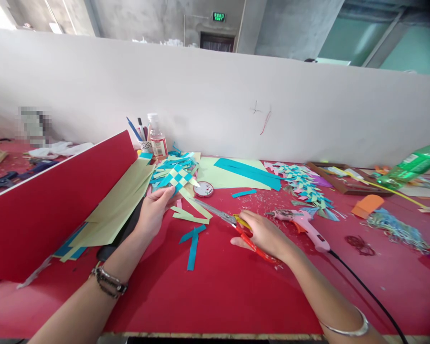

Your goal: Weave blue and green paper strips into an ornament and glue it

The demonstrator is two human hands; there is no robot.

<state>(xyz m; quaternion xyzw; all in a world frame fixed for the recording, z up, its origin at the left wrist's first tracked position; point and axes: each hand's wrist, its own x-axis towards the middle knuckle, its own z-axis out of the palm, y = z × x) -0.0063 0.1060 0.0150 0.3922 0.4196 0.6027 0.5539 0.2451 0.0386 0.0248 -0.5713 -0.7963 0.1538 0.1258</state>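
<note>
Pinched in my left hand (157,205) is a woven paper piece (179,176), a blue and pale-yellow check with strip ends sticking out. My right hand (263,231) grips a pair of scissors (232,220) with red and yellow handles, the blades pointing left toward my left hand. Whether the blades touch any paper I cannot tell. Below the blades lie cut pale-yellow strips (190,218) and crossed blue strips (193,243). Behind the woven piece is a heap of blue and yellow paper scraps (165,167), with a round tin (203,189) beside it.
A red board (68,200) stands at left beside yellow paper sheets (118,200). Further back are a bottle (158,143) and a pen cup (145,146). To the right lie a woven paper chain (303,184), a corded pink glue gun (304,224) and a green bottle (412,165).
</note>
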